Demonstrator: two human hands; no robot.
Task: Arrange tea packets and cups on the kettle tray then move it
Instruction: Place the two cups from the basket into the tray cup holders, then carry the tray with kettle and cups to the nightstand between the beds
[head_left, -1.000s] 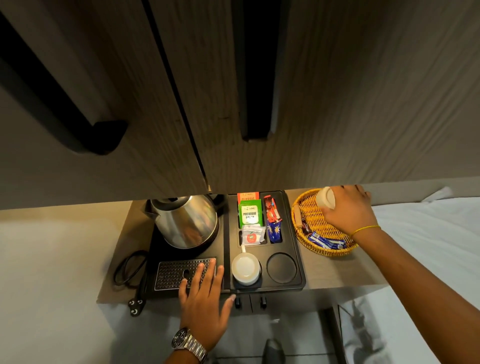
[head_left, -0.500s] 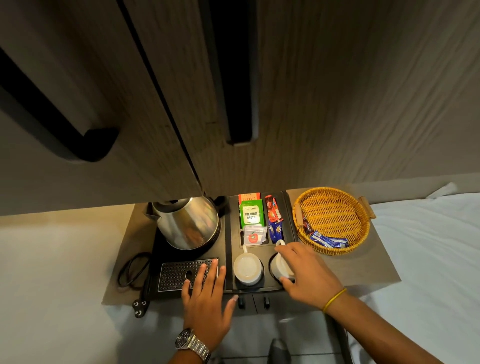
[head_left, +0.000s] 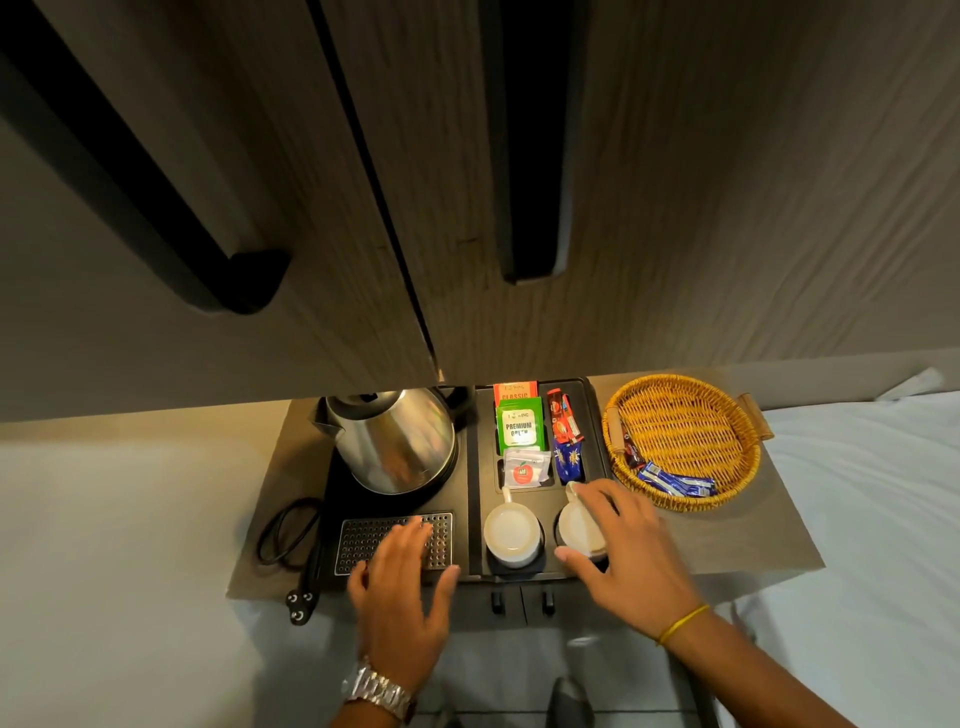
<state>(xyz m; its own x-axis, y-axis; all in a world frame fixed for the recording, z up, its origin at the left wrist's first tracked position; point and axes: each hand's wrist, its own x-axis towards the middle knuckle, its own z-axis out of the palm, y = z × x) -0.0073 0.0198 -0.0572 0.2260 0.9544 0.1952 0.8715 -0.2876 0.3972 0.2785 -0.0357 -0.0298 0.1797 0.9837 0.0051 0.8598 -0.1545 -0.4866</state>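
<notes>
Seating second cup (head_left: 579, 525) at tray (head_left: 475, 467) front-right corner, right hand (head_left: 626, 551) fingers curled round it; left hand (head_left: 400, 577) spread flat; packets (head_left: 519, 428) placed, moving left.

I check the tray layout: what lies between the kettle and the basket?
In the head view, the tray's packet compartments lie between the kettle and the basket, holding tea packets and sachets.

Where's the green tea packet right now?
The green tea packet stands in the black tray's back compartment, right of the kettle, in front of an orange packet.
</notes>
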